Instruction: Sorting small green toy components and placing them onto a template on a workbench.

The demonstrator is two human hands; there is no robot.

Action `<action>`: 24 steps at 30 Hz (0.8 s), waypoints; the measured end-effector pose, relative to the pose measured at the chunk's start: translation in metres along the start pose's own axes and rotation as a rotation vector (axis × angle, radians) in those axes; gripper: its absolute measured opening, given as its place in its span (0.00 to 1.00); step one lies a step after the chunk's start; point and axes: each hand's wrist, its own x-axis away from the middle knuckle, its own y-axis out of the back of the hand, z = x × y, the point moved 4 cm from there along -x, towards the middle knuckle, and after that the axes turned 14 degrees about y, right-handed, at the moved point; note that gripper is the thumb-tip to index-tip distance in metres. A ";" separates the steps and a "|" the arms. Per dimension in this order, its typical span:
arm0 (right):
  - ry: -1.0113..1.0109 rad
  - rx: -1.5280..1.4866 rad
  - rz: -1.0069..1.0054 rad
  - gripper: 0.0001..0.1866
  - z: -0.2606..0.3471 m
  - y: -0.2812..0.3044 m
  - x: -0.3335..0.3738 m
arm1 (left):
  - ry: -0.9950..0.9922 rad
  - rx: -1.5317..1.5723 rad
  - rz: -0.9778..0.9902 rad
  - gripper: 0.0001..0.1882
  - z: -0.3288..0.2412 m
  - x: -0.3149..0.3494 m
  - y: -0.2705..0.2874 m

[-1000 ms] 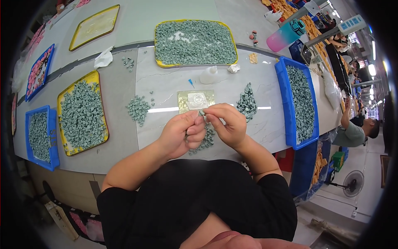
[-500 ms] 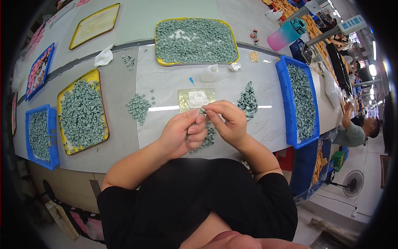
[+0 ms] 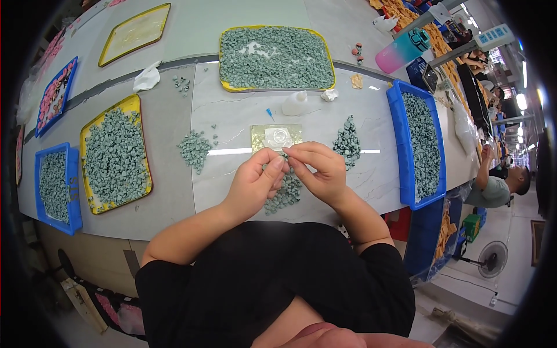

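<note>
Head view | small green piece (image 3: 285,156) is pinched between left hand (image 3: 255,181) and right hand (image 3: 320,172) | green pile (image 3: 284,194) lies directly beneath, near worktop (image 3: 232,185) front edge

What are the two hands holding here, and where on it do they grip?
Left hand and right hand pinch one small grey-green piece between their fingertips, above a loose pile of like pieces. Which part of it they grip cannot be told.
</note>
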 end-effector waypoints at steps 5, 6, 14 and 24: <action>0.070 0.018 0.018 0.13 -0.001 0.001 0.003 | 0.026 0.006 -0.013 0.09 0.000 -0.002 0.003; 0.052 0.014 0.083 0.13 -0.003 0.003 0.003 | 0.053 -0.009 -0.031 0.09 0.001 -0.003 0.004; -0.249 0.166 0.508 0.08 -0.042 0.059 0.010 | 0.481 -0.316 -0.044 0.12 0.012 -0.012 0.006; -0.456 0.399 0.832 0.09 -0.044 0.056 0.054 | 0.361 0.208 -0.024 0.08 -0.005 -0.014 0.011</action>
